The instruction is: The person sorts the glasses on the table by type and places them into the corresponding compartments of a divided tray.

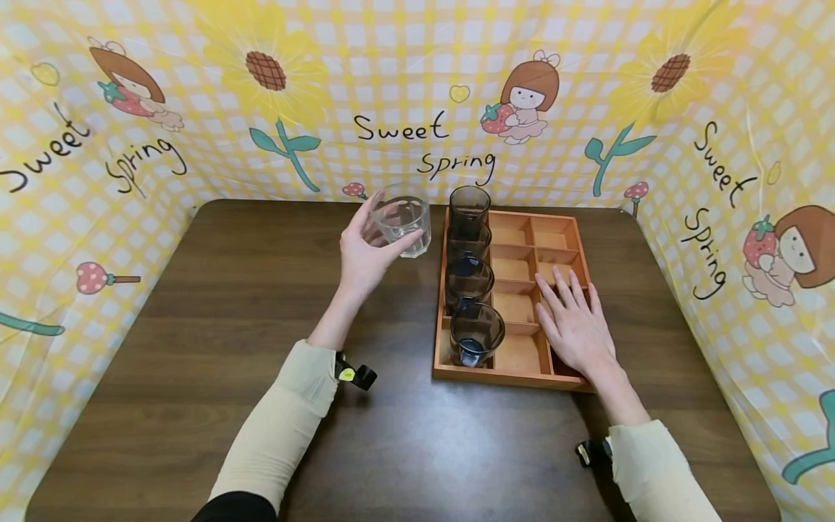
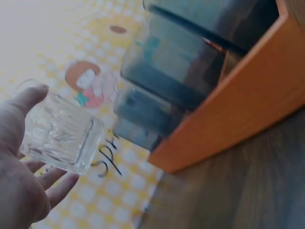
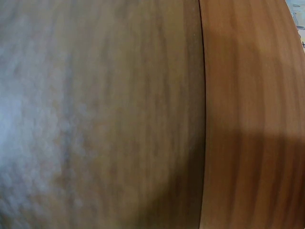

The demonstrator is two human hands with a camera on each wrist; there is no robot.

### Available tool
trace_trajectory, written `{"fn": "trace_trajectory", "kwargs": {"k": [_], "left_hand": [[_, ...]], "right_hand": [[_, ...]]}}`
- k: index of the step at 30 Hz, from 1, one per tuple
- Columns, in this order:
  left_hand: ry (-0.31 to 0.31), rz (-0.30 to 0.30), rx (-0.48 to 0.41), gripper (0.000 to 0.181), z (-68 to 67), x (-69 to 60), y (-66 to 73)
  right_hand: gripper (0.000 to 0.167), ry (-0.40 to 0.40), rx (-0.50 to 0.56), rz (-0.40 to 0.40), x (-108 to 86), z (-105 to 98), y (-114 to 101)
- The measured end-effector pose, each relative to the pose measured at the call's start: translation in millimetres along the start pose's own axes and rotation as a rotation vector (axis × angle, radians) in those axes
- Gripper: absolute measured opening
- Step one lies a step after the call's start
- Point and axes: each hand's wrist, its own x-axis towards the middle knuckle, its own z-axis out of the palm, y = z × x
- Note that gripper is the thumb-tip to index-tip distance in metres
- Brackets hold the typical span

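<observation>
My left hand (image 1: 365,254) grips a clear drinking glass (image 1: 417,228) between thumb and fingers, held upright to the left of the tray's far end. In the left wrist view the thumb lies on one side of the faceted glass (image 2: 66,136) and fingertips on the other. A wooden compartment tray (image 1: 515,379) has its left column filled with several dark tinted glasses (image 1: 476,333). Spread and fairly straight, the fingers of my right hand (image 1: 577,330) rest over the tray's right side. That hand does not show in the right wrist view.
Bare compartments (image 1: 520,351) make up the tray's middle column. Around the tray lies a dark wooden tabletop (image 1: 215,333). A yellow checked cloth (image 1: 391,72) with printed figures hangs along the back and both sides. The tray's wall (image 3: 252,114) fills the right of the right wrist view.
</observation>
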Motion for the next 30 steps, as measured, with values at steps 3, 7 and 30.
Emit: {"fn": "trace_trajectory", "kwargs": {"k": [3, 7, 30], "left_hand": [[-0.017, 0.056, 0.021, 0.084, 5.4, -1.7, 11.2], [-0.041, 0.103, 0.037, 0.083, 12.8, -4.4, 23.9], [-0.324, 0.176, 0.037, 0.078, 107.5, 19.0, 43.1]], "right_hand": [[0.062, 0.002, 0.000, 0.000, 0.6, -1.1, 0.6], [0.062, 0.003, 0.000, 0.001, 1.2, -1.7, 1.4], [0.062, -0.001, -0.009, 0.008, 0.6, 0.6, -0.3]]}}
